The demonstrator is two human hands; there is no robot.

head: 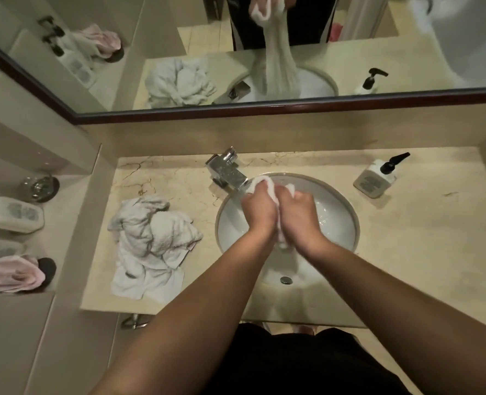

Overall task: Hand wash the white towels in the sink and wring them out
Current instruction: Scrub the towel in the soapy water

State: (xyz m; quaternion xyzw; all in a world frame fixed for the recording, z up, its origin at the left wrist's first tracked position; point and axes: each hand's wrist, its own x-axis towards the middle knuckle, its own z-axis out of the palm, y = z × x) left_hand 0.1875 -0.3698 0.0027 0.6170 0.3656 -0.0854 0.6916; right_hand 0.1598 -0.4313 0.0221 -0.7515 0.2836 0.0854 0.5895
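Observation:
Over the round white sink (338,232), my left hand (260,212) and my right hand (300,215) grip one white towel (260,182) side by side. Its top end sticks out above my knuckles; the rest is squeezed between my palms and hangs down into the basin, mostly hidden. The mirror shows the towel hanging stretched below my hands. A crumpled pile of white towels (153,243) lies on the marble counter (407,252), left of the sink.
A chrome faucet (227,172) stands at the sink's back left, close to my left hand. A pump bottle (378,176) sits at the back right. On the left ledge are a bottle (14,215), a glass (38,185) and a pink cloth (14,275).

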